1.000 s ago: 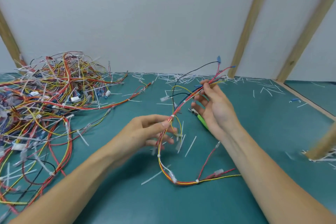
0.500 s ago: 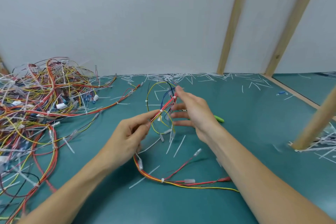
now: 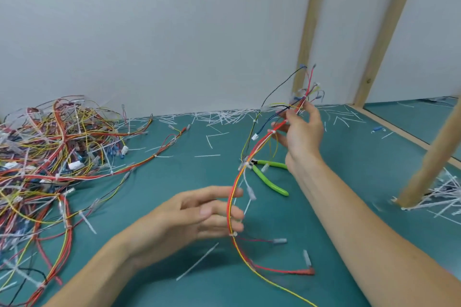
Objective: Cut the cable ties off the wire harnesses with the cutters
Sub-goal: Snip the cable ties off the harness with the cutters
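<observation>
My right hand (image 3: pixel 300 132) pinches the upper end of a red, yellow and white wire harness (image 3: pixel 233 189) and holds it raised above the green table. The harness curves down past my left hand (image 3: pixel 199 214), whose fingers are straight and loosely spread, with the fingertips touching the wires. White cable ties (image 3: pixel 245 165) still bind the harness at a few spots. The green-handled cutters (image 3: pixel 270 176) lie on the table below my right hand, with no hand on them.
A big tangled pile of harnesses (image 3: pixel 50 157) fills the left of the table (image 3: pixel 162 182). Cut white tie pieces (image 3: pixel 224 117) litter the back edge and the middle. Wooden posts (image 3: pixel 429 162) stand at right, with more offcuts (image 3: pixel 439 197) at one base.
My right hand has lifted the harness end up and to the right, stretching it out. My left hand let go its pinch and opened. The cutters came into view.
</observation>
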A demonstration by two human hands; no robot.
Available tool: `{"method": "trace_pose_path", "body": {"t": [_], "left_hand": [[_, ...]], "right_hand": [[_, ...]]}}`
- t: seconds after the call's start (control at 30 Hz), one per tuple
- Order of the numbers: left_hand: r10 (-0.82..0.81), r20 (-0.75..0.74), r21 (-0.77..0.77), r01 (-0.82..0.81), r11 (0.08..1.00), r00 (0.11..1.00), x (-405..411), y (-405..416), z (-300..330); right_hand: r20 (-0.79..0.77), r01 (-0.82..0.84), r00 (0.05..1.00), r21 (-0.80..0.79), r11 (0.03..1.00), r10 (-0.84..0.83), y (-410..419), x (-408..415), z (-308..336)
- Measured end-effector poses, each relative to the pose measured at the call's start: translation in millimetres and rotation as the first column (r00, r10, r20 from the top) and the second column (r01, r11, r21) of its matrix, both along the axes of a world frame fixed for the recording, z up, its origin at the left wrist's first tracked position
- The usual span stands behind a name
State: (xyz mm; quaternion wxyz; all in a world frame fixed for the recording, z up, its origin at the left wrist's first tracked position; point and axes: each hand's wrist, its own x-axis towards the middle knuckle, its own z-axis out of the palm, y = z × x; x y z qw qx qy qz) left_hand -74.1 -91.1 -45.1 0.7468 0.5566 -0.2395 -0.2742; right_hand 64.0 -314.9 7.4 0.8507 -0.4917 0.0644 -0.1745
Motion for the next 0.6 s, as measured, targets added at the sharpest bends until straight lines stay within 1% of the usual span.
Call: {"method": "trace_pose_path", "body": {"t": [0.07,0.1,0.17,0.2,0.23,0.27,0.3,0.33,0.4,0.43,0.5,0.57,0.6], "left_hand": [[-0.131,-0.048,-0.189,0.12,0.975,0.99,2,4,3],[-0.169,-0.067,-0.276,0.144,0.95,0.983,3,6,5],[-0.214,-0.116,-0.422,0.147,0.894,0.97,3,10,6],[-0.201,-0.141,-0.446,0.119,0.887,0.969,2,11,6],[-0.127,-0.172,-0.411,0.046,0.911,0.977,3,11,7],[0.013,-0.193,-0.33,-0.078,0.941,0.981,4,12,6],[0.187,-0.2,-0.25,-0.234,0.94,0.962,6,11,7],[0.351,-0.203,-0.204,-0.39,0.898,0.914,9,12,7],[0.621,-0.196,-0.166,-0.65,0.742,0.759,14,14,7],[0.717,-0.188,-0.145,-0.741,0.655,0.671,17,17,6],[0.823,-0.189,-0.1,-0.844,0.526,0.535,19,24,4],[0.862,-0.204,-0.043,-0.884,0.465,0.464,19,28,4],[0.871,-0.205,-0.016,-0.891,0.453,0.447,19,29,3]], "right_hand": [[-0.04,0.061,0.997,0.017,0.998,-0.06,-9,17,5],[-0.061,0.08,0.995,0.004,0.997,-0.08,-14,27,9],[-0.087,0.109,0.989,-0.072,0.991,-0.115,-24,48,16],[-0.091,0.123,0.986,-0.141,0.982,-0.137,-30,59,19],[-0.091,0.141,0.981,-0.263,0.954,-0.171,-37,70,22],[-0.085,0.164,0.971,-0.44,0.883,-0.223,-46,79,22],[-0.059,0.185,0.958,-0.624,0.759,-0.282,-54,87,21],[-0.012,0.202,0.944,-0.768,0.608,-0.329,-63,93,19],[0.066,0.181,0.936,-0.932,0.313,-0.346,-80,101,10],[0.083,0.143,0.941,-0.976,0.164,-0.328,-87,103,3],[0.097,0.061,0.956,-0.989,-0.134,-0.279,-97,105,-11],[0.12,0.029,0.967,-0.928,-0.372,-0.224,-100,104,-29],[0.114,0.006,0.972,-0.887,-0.461,-0.206,-98,103,-39]]}}
